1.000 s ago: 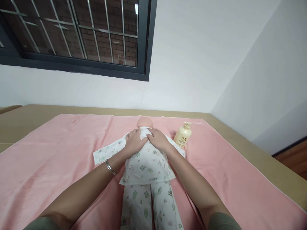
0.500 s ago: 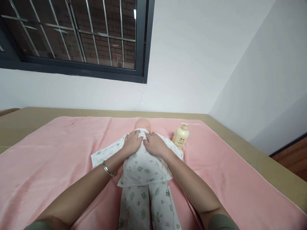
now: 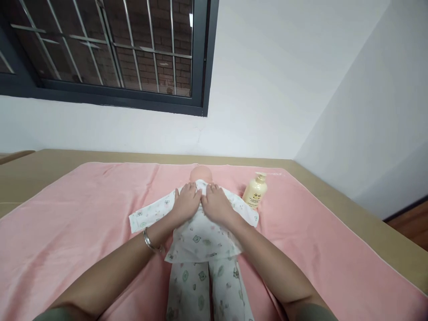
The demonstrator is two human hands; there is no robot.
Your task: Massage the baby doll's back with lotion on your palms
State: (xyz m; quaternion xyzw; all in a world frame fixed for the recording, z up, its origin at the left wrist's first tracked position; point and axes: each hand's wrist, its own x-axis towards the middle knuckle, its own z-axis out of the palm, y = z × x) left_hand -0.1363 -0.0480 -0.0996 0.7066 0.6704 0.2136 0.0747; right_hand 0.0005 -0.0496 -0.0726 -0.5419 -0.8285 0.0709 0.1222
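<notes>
A baby doll [image 3: 201,173] lies stretched out on a pink blanket [image 3: 110,196], its bald head away from me. It wears a white patterned top [image 3: 197,238] with sleeves spread sideways, and matching trousers [image 3: 192,285]. My left hand [image 3: 186,203] rests flat on the upper part of the top, fingers pointing toward the head. Beside it, my right hand [image 3: 216,203] lies flat in the same way, the two thumbs close together. Neither hand grips anything. Which side of the doll faces up I cannot tell. A silver bracelet [image 3: 149,240] circles my left wrist.
A cream pump bottle [image 3: 255,191] stands on the blanket just beyond the doll's right-hand sleeve. The blanket covers a tan surface [image 3: 334,203] that meets a white wall [image 3: 254,89]. A dark-framed, barred window [image 3: 133,49] is at the upper left.
Both hands have shifted slightly on the top, their fingers now pointing straighter toward the head. The whole view has moved a little. The doll and bottle lie as before.
</notes>
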